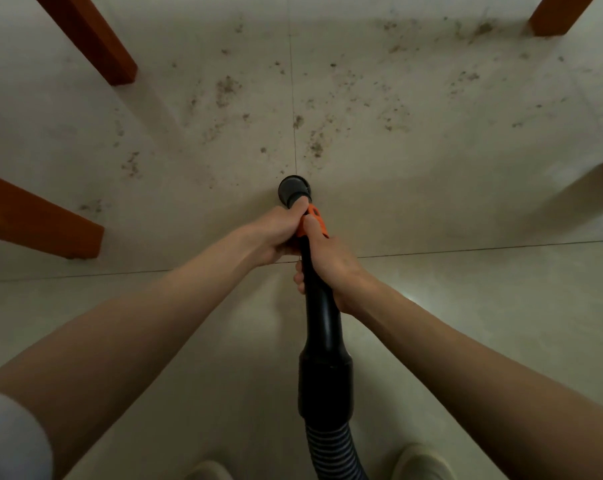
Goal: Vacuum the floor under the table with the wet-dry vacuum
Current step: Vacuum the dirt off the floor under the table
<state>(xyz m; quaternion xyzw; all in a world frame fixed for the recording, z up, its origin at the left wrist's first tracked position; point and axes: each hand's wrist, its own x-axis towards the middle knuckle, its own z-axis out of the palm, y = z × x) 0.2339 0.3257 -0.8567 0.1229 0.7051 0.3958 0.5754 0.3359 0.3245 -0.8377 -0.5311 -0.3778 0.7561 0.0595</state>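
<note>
Both the left hand (275, 233) and right hand (331, 268) grip the black plastic vacuum wand (322, 317), its round nozzle (292, 190) near dirt specks (315, 147) on the pale tiled floor (466, 188).

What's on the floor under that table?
Scattered dirt on pale floor tiles, between wooden table legs. The vacuum nozzle hides the spot beneath it.

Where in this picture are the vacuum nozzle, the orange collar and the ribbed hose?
vacuum nozzle (292, 189): head view, on its round black mouth.
orange collar (316, 220): head view, on the part showing between the hands.
ribbed hose (331, 445): head view, on its corrugated length.
</note>
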